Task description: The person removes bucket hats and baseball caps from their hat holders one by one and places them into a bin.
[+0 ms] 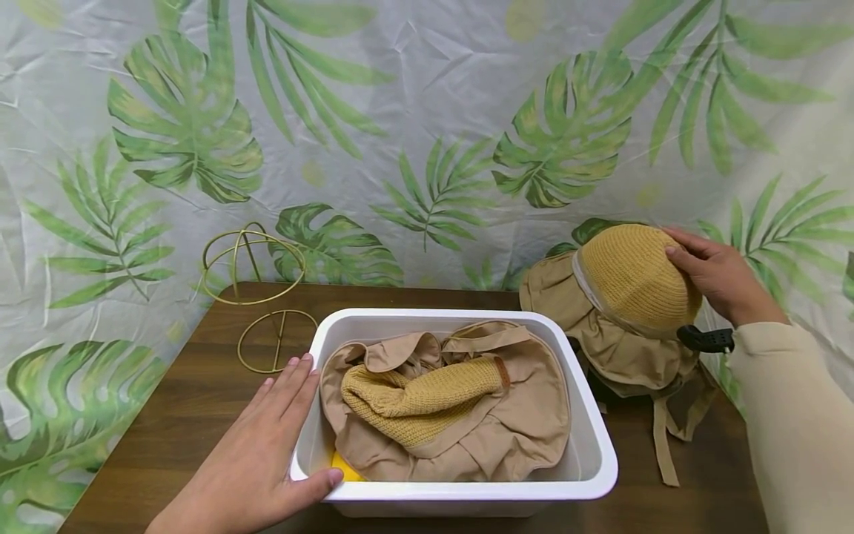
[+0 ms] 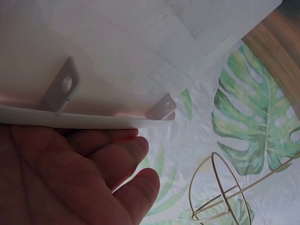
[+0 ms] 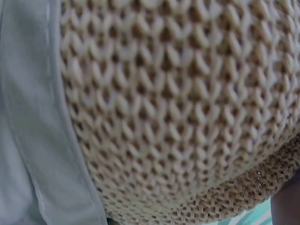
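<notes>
On the head feed, I have a white rectangular plastic tub (image 1: 467, 490) across the middle of the brown wooden desk (image 1: 193, 415), standing between a gold wire stand (image 1: 279, 341) and a tan cloth hat with a yellow knitted crown (image 1: 630, 278). That hat is at the right rear, tilted, its ties trailing; what supports it, I can't tell. A similar hat, crown folded (image 1: 434, 389), lies inside the tub, partly over something bright yellow (image 1: 347, 469). A leaf-print sheet (image 1: 427, 89) hangs behind. My left hand (image 1: 260, 437) lies along the tub's left rim, fingers extended, thumb spread over the near corner. My right hand (image 1: 723, 278) grips the right-rear hat's crown between thumb and fingers.

The left wrist feed adds two holed tabs under the tub's rim, with my fingers against it.

The right wrist feed is mostly close knit, beside a pale stitched band (image 3: 42, 103).
</notes>
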A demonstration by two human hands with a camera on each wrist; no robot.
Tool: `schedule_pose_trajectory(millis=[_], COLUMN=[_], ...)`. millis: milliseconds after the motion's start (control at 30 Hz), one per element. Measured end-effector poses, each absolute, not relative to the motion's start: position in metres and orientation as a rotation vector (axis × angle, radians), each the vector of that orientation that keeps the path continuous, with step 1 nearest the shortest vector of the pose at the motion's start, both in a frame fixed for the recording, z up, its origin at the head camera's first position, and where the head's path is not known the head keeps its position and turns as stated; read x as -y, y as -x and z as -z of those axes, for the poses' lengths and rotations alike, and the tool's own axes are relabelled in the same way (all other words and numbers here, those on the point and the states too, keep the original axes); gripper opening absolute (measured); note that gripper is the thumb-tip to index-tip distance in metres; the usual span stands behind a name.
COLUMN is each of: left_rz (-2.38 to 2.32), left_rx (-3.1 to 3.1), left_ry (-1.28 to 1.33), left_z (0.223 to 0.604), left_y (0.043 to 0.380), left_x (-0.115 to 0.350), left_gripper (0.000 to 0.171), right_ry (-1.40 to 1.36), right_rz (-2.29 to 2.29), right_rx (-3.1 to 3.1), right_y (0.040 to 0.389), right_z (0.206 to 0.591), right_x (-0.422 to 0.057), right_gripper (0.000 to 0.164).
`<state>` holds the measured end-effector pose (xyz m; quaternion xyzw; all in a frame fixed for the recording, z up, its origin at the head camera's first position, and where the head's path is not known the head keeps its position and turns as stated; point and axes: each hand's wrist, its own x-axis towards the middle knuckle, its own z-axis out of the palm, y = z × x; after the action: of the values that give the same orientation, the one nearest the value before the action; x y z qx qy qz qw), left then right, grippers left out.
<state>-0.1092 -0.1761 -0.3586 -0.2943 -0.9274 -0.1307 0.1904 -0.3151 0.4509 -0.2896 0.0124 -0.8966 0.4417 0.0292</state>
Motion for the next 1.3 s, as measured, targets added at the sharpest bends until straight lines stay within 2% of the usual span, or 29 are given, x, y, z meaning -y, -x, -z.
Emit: schedule_pose_trajectory(millis=[633, 900, 1167, 1300], left_rz=[0.386, 0.387, 0.390, 0.394], left_rx=[2.606, 2.602, 2.601, 2.597], left_ry=[0.824, 0.824, 0.832, 0.835], left_z=[0.358, 0.358, 0.358, 0.358], left_y=[0.109, 0.109, 0.109, 0.108], left_x=[0.175, 0.176, 0.175, 0.175], left_gripper=[0.102, 0.102, 0.103, 0.102], right_ry=[0.059, 0.001, -0.102, -0.144], right_rz=[-1.329, -1.325, -1.607, -1.577], right_rx=[2.604, 2.658, 2.702, 2.689], right_y=[0.313, 0.317, 0.319, 0.320], right_z=[0.291, 0.290, 0.293, 0.295], right_x=[-0.440, -0.443, -0.454, -0.454], right_gripper=[0.058, 0.060, 0.058, 0.059])
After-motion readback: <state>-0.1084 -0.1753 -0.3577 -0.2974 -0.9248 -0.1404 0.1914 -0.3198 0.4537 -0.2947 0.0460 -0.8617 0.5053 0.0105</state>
